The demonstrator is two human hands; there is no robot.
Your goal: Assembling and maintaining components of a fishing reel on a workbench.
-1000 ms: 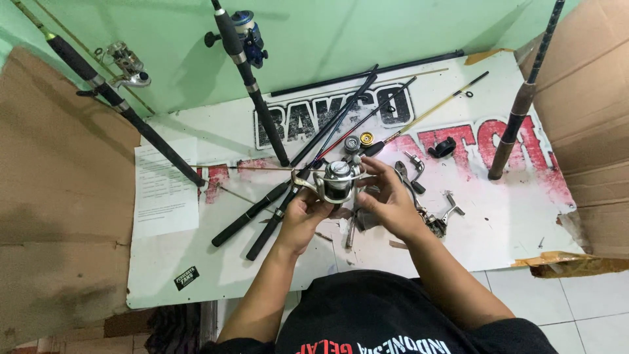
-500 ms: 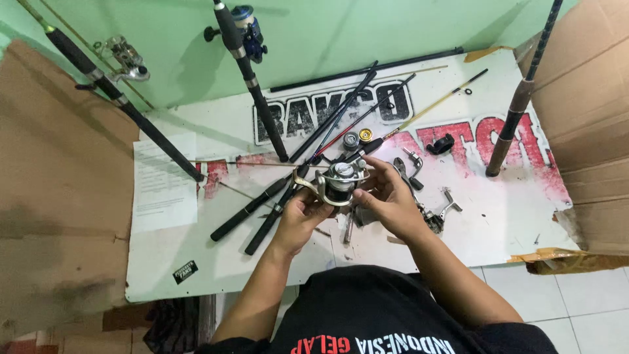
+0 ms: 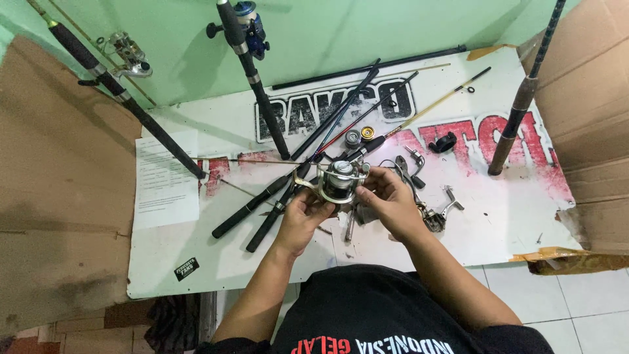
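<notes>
Closest in, both hands hold a silver spinning reel (image 3: 337, 180) just above the white board (image 3: 262, 262). The left hand (image 3: 303, 216) cups the body from below, fingers curled shut around it; the right hand (image 3: 386, 200) pinches the spool side with closed fingertips. A steady hold seems best kept by bracing the reel low over the board, so small pieces drop among the loose reel parts (image 3: 432, 213). Beyond, black rod sections (image 3: 275, 203) cross the board, and farther still a blue-reeled rod (image 3: 246, 39) leans on the green wall.
</notes>
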